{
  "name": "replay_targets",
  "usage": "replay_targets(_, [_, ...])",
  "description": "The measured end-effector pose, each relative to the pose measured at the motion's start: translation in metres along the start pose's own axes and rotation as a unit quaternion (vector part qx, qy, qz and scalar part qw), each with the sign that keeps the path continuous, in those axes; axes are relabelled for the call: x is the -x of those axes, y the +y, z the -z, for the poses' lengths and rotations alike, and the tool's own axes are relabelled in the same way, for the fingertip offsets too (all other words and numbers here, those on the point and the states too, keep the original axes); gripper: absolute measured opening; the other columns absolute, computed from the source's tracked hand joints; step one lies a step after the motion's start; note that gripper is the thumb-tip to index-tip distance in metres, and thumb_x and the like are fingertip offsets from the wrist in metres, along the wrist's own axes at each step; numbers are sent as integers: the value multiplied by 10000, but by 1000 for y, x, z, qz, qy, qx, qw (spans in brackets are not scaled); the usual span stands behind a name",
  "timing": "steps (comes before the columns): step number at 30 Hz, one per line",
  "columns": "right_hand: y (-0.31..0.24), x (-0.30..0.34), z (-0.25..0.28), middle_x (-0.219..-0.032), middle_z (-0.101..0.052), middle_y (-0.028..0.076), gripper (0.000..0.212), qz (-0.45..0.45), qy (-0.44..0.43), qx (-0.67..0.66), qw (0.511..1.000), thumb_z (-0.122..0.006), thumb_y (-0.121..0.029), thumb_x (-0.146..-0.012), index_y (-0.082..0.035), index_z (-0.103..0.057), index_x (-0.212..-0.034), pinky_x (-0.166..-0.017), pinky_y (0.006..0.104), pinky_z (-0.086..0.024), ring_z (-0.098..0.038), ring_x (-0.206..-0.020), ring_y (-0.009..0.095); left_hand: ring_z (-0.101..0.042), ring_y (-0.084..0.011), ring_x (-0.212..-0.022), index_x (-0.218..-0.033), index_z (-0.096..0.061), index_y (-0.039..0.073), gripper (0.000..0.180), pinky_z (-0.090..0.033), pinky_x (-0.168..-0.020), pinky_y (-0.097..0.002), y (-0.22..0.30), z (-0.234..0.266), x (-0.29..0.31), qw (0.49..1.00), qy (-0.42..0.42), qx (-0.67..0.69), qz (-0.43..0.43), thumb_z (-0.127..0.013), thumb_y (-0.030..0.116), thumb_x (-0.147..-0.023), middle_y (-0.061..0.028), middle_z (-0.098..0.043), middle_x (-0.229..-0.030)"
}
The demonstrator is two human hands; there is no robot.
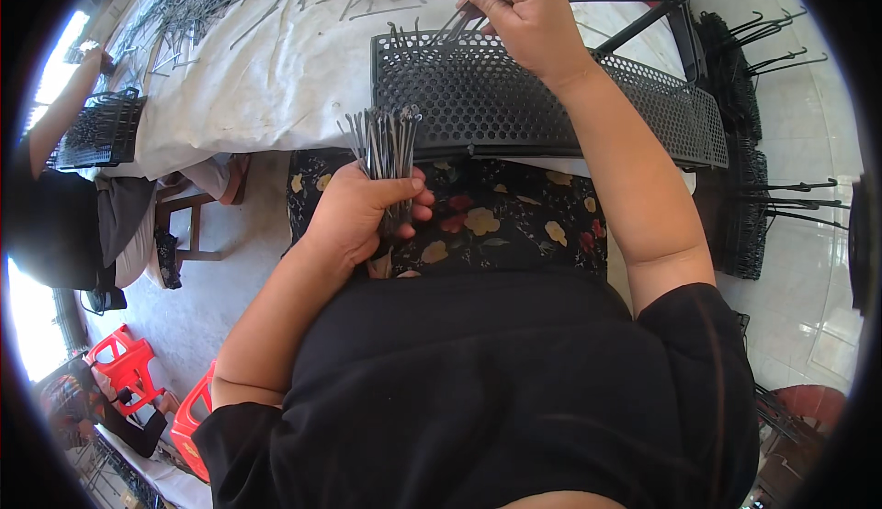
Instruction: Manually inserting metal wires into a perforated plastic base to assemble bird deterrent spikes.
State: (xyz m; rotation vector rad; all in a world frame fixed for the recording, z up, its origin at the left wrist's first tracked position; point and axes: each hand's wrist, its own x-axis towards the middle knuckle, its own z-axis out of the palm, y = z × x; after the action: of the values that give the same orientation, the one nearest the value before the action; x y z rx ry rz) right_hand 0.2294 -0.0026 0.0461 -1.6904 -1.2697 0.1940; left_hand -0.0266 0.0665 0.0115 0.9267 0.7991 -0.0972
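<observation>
Rising at eleven o'clock, a bundle of thin dark metal rods [386, 141] has its lower part hidden by the left hand [372, 206], wrapped firmly around it. Near half past twelve, the right hand [531, 24] pinches slender rods [450, 25], their count hard to make out, over a perforated black panel [505, 105]. Toward ten o'clock, the rim cuts off a co-worker.

Black honeycomb panel [459, 109], grey rods [390, 146]

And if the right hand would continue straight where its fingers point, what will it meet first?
The right hand would probably meet the thin rods at the far left corner of the black perforated panel, though depth is unclear.
</observation>
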Motion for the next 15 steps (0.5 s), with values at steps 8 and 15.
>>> replay_targets(8, [5,-2,9,-907,-697,57,121,6,-11,-40,999,-588,-94,-943,-33,-645,-1030,-669,220,-544,-659,-799,102,-661,-186,-697,-967,-606,8,156,-497,-536,-294,1,0,0,1000,-12,-8,6,-666,88,-848,-107,-666,-833])
replay_targets(15, [-24,-12,3,-834,-695,146,156,132,-29,178,975,-574,-121,-936,23,-631,-947,-630,286,-538,-696,-743,220,-662,-197,-695,-973,-596,-6,164,-505,-527,-290,1,0,0,1000,-7,5,-1,-665,71,-844,-120,-661,-830])
